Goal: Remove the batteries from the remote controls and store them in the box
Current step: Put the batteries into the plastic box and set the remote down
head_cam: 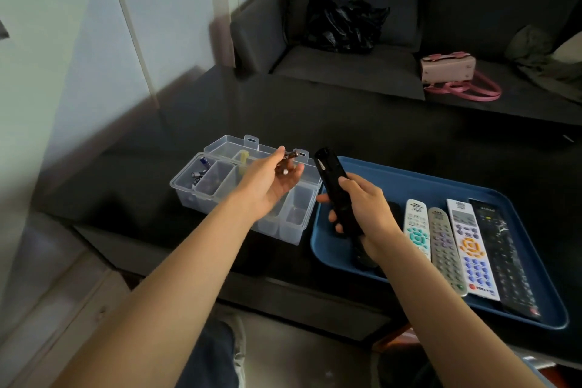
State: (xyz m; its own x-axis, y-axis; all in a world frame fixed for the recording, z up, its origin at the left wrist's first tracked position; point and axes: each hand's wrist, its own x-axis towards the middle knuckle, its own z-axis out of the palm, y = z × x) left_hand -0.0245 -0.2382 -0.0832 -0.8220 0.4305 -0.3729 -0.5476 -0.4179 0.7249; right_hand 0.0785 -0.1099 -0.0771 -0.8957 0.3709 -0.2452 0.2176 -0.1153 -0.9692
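The left hand (271, 179), palm up, pinches a small dark battery (291, 154) at its fingertips above the clear compartmented box (189, 189). The right hand (362, 208) is wrapped round a slim black remote (333, 179), held over the blue tray (324, 249) just right of the box. Several batteries (198, 175) lie in the box's far-left compartment. Four more remotes (466, 242) lie side by side in the tray; their printed labels are too small to read. Box and tray sit on a dark surface (315, 110).
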